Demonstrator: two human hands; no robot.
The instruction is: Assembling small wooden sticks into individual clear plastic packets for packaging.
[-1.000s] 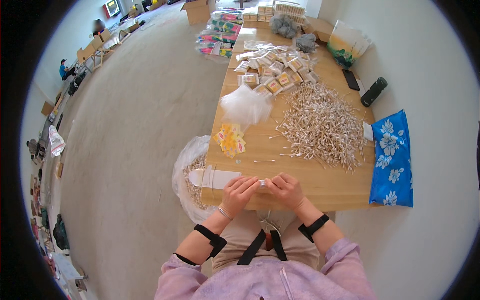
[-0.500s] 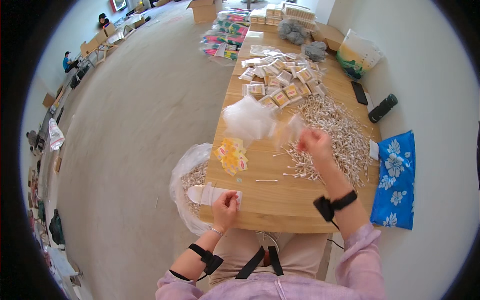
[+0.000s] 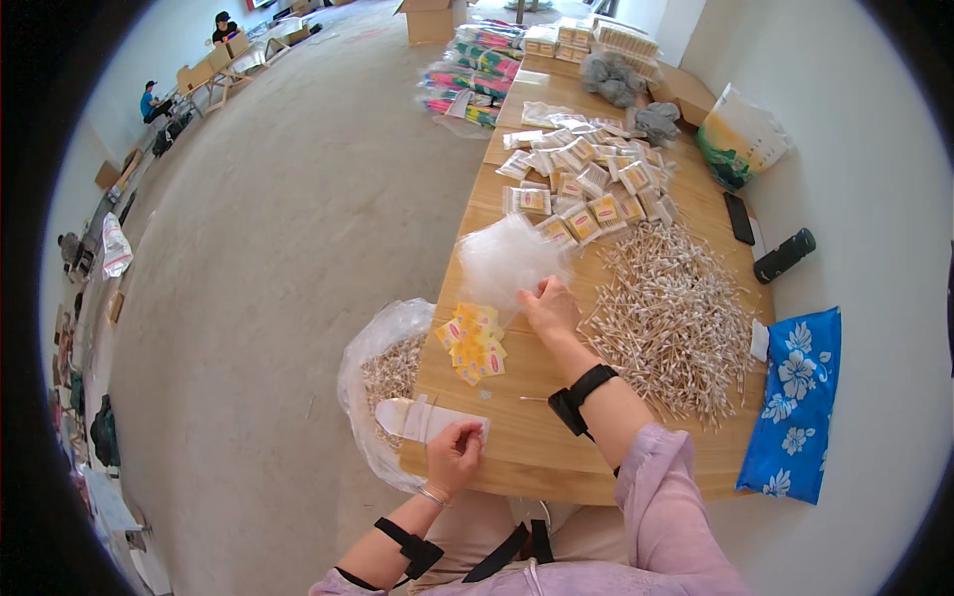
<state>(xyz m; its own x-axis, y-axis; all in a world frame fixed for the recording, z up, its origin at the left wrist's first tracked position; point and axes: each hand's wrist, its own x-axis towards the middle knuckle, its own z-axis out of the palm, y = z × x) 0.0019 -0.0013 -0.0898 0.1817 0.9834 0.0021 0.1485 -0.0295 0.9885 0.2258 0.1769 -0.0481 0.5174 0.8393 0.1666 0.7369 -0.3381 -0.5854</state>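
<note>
My right hand (image 3: pixel 552 310) pinches at the near edge of a stack of clear plastic bags (image 3: pixel 505 260) on the wooden table. At the table's near left corner my left hand (image 3: pixel 454 457) is closed, fingertips together, against the end of a flat white piece (image 3: pixel 455 421) with a rounded far end and a band across it. Whatever those fingertips hold is too small to make out. Small yellow-and-white cards (image 3: pixel 473 343) lie between the hands. A large heap of cotton swabs (image 3: pixel 676 323) spreads to the right, and one loose swab (image 3: pixel 533 398) lies near my right forearm.
Filled swab packets (image 3: pixel 581 189) are piled farther back. Along the right stand a black bottle (image 3: pixel 785 255), a phone (image 3: pixel 738 218) and a blue floral pouch (image 3: pixel 795 402). An open plastic sack of swabs (image 3: pixel 360 397) sits off the left edge. Two people are far off.
My right hand has moved left from beside the swab heap, where it had a clear bag, to the bag stack. My left hand stays by the white piece. The view has shifted slightly.
</note>
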